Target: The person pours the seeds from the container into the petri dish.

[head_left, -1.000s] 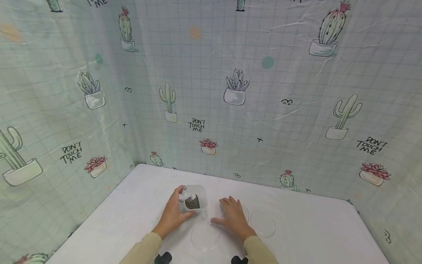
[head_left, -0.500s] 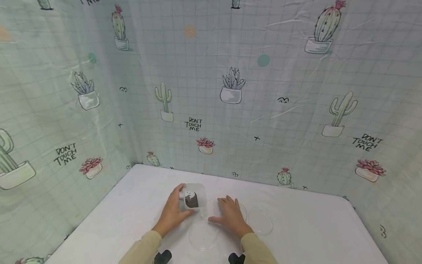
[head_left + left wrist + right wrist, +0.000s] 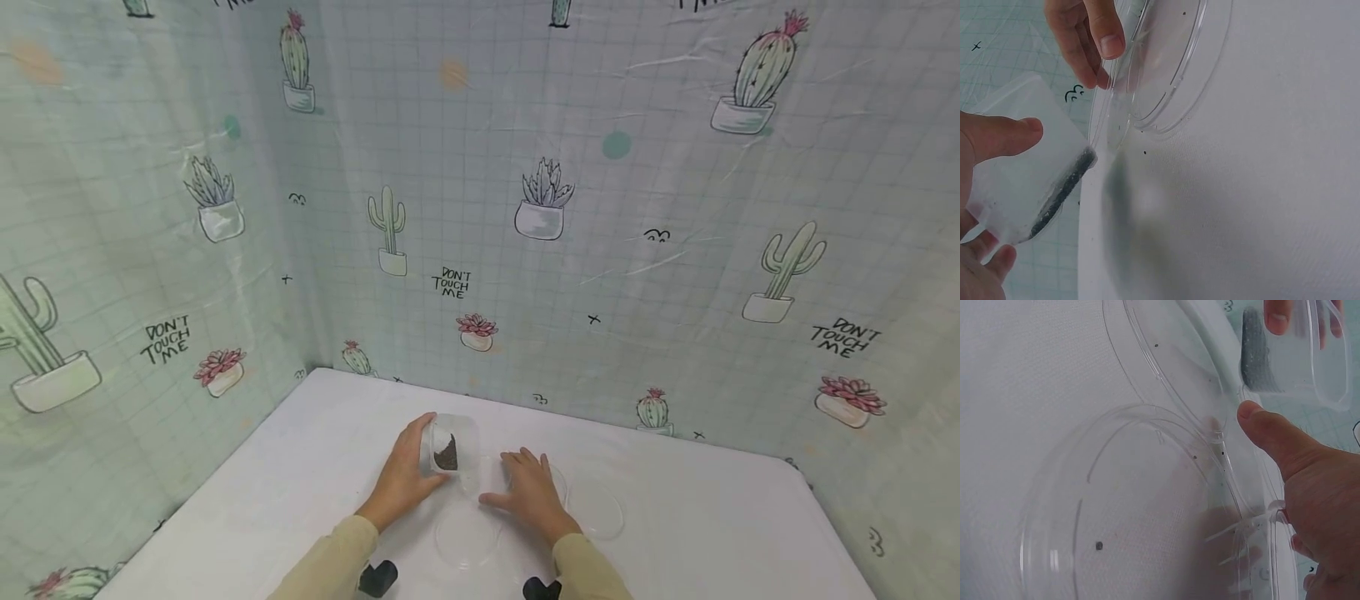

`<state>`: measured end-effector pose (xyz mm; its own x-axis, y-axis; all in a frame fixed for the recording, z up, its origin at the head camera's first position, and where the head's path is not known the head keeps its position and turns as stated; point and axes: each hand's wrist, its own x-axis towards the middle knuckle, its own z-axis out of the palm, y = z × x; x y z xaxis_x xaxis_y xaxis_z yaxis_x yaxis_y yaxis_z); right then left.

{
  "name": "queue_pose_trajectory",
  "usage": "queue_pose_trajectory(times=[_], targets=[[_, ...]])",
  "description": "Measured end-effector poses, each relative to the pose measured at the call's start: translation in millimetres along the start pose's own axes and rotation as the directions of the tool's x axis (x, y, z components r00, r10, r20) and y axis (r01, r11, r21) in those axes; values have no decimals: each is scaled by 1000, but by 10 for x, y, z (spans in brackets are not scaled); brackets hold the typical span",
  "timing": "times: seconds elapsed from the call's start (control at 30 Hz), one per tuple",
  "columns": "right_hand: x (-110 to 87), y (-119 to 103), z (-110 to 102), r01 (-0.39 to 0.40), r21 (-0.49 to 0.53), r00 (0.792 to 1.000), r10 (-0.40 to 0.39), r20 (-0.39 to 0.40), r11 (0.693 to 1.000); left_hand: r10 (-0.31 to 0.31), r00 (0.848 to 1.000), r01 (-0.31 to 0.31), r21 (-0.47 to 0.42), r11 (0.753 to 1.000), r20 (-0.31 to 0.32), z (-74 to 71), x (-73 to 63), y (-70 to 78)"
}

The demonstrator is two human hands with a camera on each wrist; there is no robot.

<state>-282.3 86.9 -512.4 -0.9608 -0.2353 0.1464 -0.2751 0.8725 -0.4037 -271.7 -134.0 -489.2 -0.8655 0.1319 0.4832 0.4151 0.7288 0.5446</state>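
My left hand point(image 3: 405, 477) grips a small translucent plastic tub point(image 3: 467, 437) by its side, with the thumb point(image 3: 1007, 139) flat against it. The tub is tilted to the right, and dark grains point(image 3: 447, 454) lie heaped against its lower side. Below and right of it, my right hand point(image 3: 532, 496) is spread over clear round dishes, thumb apart from the fingers. In the right wrist view, its thumb point(image 3: 1272, 428) points towards the tub, while the fingers are partly hidden behind clear rims. A clear dish point(image 3: 1054, 562) nearest me holds a few dark specks.
Another clear round dish point(image 3: 621, 510) lies right of my right hand. Everything rests on a white-covered table point(image 3: 720, 533). A cactus-print curtain point(image 3: 510, 275) stands behind and to the left of the table.
My left hand has moved the tub slightly right and tilted it more. The visible patch of grains has become narrower and gathered at the lower right. My right hand stays nearly in place.
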Motion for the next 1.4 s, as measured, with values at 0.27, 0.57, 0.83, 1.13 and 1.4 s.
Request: queue_pose_trajectory(times=[0.27,0.57,0.83,1.13,1.4], targets=[[-8,16,-2,7,25,1000,-7,-4,1000,45,999,-44,33,998,-3,-2,10,34],[-25,18,-4,34,35,999,-34,4,999,119,993,-117,73,990,-23,-15,3,27],[-34,101,-29,12,8,1000,-12,12,1000,116,993,-119,98,988,28,24,53,29],[-31,114,-8,39,18,999,-38,-9,999,179,984,-179,133,975,15,53,73,53],[-53,90,-41,24,12,1000,-24,-2,1000,239,971,-240,193,951,31,26,138,95]])
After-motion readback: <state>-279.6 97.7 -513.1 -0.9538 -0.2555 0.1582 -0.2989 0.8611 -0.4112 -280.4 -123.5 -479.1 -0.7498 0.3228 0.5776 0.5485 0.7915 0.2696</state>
